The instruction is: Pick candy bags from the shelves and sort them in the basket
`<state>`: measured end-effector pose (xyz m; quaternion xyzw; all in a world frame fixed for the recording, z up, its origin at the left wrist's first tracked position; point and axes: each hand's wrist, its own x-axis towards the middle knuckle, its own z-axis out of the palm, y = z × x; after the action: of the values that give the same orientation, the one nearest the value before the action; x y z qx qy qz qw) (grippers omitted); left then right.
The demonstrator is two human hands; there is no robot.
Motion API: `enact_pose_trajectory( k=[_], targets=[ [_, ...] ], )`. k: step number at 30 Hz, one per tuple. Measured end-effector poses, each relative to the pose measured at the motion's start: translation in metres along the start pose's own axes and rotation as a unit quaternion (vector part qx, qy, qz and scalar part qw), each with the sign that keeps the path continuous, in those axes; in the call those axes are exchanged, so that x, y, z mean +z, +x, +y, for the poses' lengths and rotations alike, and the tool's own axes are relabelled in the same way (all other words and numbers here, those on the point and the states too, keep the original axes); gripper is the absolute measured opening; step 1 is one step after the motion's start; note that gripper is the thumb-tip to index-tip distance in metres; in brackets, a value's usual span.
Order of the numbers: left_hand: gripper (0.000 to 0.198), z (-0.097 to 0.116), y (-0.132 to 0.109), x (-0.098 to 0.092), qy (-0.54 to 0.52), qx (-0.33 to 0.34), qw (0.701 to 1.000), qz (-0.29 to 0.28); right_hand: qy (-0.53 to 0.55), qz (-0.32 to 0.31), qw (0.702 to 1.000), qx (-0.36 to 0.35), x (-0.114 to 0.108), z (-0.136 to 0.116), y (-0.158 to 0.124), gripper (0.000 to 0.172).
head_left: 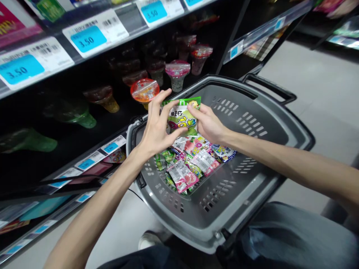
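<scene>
Over the grey shopping basket (269, 172), my right hand (210, 121) pinches a small green gummy candy packet (182, 117) by its right side, thumb on the printed face. My left hand (158, 125) is at the packet's left side, its fingers spread and thumb apart, overlapping part of it. Whether the left fingertips touch the packet is hard to tell. Below both hands, several candy packets (200, 160) in pink, green and blue wrappers lie piled on the basket's bottom, some with the barcode side up.
To the left is a dark store shelf with price labels (88, 37). Cone-shaped cups with an orange lid (144, 90) and a pink lid (177, 71) stand on it, near the basket's rim. The basket's handle (272, 89) lies folded outward. My jeans (297, 235) are beside the basket.
</scene>
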<state>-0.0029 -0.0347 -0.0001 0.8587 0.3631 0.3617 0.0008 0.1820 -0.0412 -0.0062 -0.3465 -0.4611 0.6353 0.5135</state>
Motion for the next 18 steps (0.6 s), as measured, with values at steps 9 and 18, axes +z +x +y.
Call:
enact_pose_trajectory(
  k=[9,18],
  targets=[
    [0.029,0.002,-0.003,-0.003,-0.005,-0.075,0.995,0.061,-0.02,-0.035,0.999,0.007,0.004,0.006,-0.007,0.032],
    [0.026,-0.001,0.002,-0.001,-0.017,-0.092,0.994,0.062,0.028,-0.027,0.997,0.059,0.012,0.001,-0.008,0.027]
  ],
)
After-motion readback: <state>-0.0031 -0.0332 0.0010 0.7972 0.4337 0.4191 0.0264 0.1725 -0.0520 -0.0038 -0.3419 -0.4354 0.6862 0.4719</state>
